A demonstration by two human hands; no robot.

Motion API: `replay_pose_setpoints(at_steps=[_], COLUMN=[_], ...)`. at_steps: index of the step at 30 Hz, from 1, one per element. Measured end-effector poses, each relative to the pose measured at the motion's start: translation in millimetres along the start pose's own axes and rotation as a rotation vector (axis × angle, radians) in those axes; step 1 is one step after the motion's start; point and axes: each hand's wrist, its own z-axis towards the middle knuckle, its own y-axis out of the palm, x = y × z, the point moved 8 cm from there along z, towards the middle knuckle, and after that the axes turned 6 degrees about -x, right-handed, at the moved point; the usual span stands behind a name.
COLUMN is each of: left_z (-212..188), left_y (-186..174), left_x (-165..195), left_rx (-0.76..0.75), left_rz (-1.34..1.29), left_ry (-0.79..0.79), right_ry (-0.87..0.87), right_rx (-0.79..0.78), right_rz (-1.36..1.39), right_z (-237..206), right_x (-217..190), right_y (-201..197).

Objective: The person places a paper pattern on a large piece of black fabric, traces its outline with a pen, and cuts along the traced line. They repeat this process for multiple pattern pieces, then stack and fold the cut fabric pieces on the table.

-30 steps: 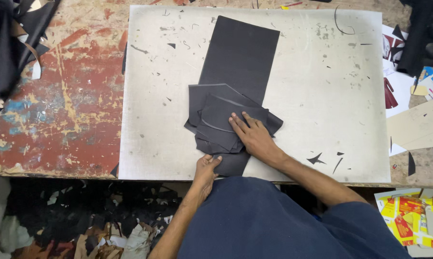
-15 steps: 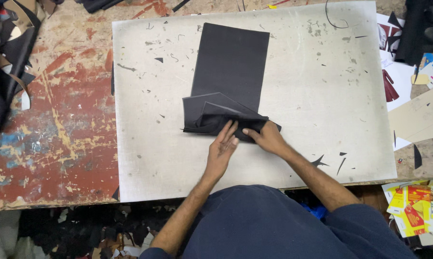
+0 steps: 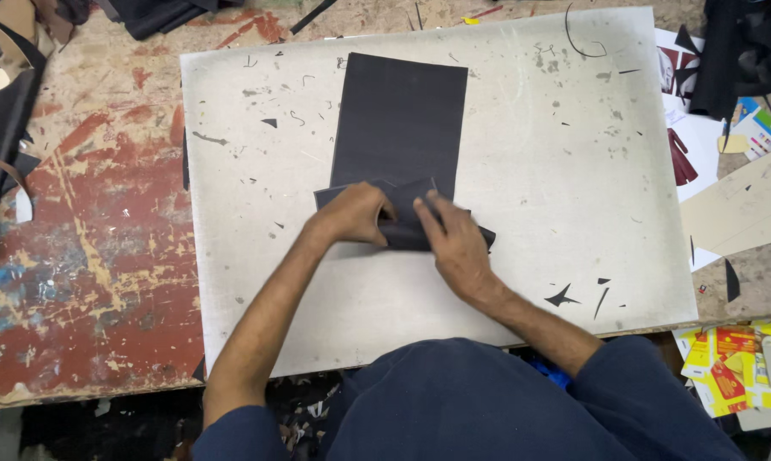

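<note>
A small stack of cut black leather pieces [image 3: 415, 230] lies on the white cutting board [image 3: 539, 171], at the near end of a long black rectangular sheet [image 3: 400, 119]. My left hand [image 3: 356, 213] is curled over the stack's left part and grips its edge. My right hand [image 3: 454, 243] lies flat on the stack's right part, fingers pressing down on it. Both hands hide much of the stack.
The board rests on a worn, paint-stained wooden bench [image 3: 78, 256]. Black offcuts [image 3: 573, 296] dot the board. Dark material [image 3: 1, 102] piles at the left edge; beige card patterns [image 3: 744, 213] and colourful printed cards [image 3: 735, 367] lie at the right.
My left hand has come up from the near board edge onto the stack. Both hands have gathered the spread pieces into a tighter pile. The view has shifted.
</note>
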Motion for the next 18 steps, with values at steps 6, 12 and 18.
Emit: replay_pose_setpoints(at_steps=[6,12,18], left_z=[51.5,30.7,-27.7], left_y=[-7.3,-44.5,-27.2], left_x=[-42.8,-22.2,47.6], left_rx=[-0.335,0.195,0.581], left_rz=[-0.259,-0.133,0.546], left_ry=[-0.155,-0.082,0.107], right_ry=[-0.064,-0.092,-0.102], right_rx=[-0.119,-0.255,-0.469], right_rz=[0.05,0.127,0.248], right_z=[20.0,51.1,69.7], right_x=[-27.2,0.0,18.0], right_y=[36.3,55.1,65.6])
